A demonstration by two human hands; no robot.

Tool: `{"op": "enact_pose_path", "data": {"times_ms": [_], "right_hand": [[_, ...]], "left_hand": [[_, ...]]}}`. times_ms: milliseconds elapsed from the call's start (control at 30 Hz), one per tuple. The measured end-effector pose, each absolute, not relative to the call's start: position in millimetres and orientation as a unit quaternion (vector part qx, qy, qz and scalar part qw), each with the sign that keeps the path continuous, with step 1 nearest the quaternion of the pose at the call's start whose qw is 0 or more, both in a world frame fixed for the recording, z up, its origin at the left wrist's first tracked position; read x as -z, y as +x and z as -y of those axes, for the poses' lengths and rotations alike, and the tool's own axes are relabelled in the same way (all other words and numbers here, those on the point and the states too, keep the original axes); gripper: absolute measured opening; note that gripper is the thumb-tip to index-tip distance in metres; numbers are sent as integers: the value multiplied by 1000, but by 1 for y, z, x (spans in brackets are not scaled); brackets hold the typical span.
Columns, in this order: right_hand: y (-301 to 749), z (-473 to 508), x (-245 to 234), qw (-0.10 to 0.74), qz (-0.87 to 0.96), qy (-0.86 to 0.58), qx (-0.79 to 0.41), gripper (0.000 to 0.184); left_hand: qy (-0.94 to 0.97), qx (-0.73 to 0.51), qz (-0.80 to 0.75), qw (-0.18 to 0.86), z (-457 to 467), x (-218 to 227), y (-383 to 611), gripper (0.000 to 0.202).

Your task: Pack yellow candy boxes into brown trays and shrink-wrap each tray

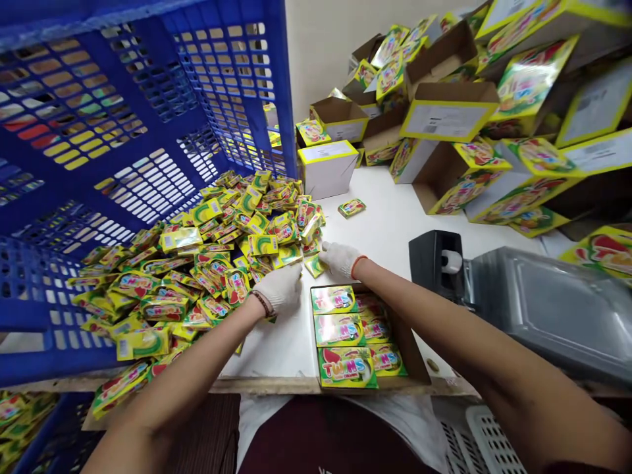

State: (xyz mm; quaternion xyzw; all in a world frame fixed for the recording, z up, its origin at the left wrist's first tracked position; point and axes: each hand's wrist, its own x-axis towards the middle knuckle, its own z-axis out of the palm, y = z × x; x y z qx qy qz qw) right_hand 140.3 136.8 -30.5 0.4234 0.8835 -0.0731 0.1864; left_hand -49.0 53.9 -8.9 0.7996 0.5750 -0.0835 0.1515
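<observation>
My left hand [280,289], in a white knit glove, is at the right edge of a heap of small yellow-green candy packets [212,273]. Its fingers point away from me, and the glove hides what is under them. Opposite it, my right hand [340,258], also gloved, has its fingers drawn together at the edge of one small packet [315,266] on the white table. Just nearer to me stands an open cardboard box [419,359] holding two columns of "Twins" packs [347,367]. Bare cardboard shows along its right side.
A blue plastic crate [289,85] lies tipped at the left, its packets spilled on the white table [378,240]. One packet [352,208] lies apart. Printed boxes [449,108] are piled at the back right. A black tape dispenser [435,266] sits beside my right forearm.
</observation>
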Motion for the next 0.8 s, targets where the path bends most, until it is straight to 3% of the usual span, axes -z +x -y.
{"op": "enact_pose_path", "data": {"times_ms": [133, 233, 300, 433, 600, 700, 800], "right_hand": [[151, -134, 28, 177, -889, 416, 72, 54], [145, -136, 28, 177, -883, 426, 89, 66], [141, -138, 21, 173, -877, 436, 103, 62], [164, -136, -14, 164, -853, 483, 114, 39], [235, -98, -80, 171, -814, 542, 117, 29], [255, -63, -100, 218, -802, 512, 218, 25], [244, -39, -84, 289, -809, 428, 282, 18]], "left_hand": [[775, 33, -619, 124, -50, -18, -54, 25], [735, -98, -655, 143, -40, -38, -58, 17], [684, -254, -649, 216, -30, -45, -57, 15], [462, -507, -539, 489, 4, -39, -38, 32], [234, -528, -445, 684, 54, -17, 0, 39], [173, -529, -427, 712, 65, -10, 14, 34], [163, -536, -419, 715, 64, -6, 21, 40]]}}
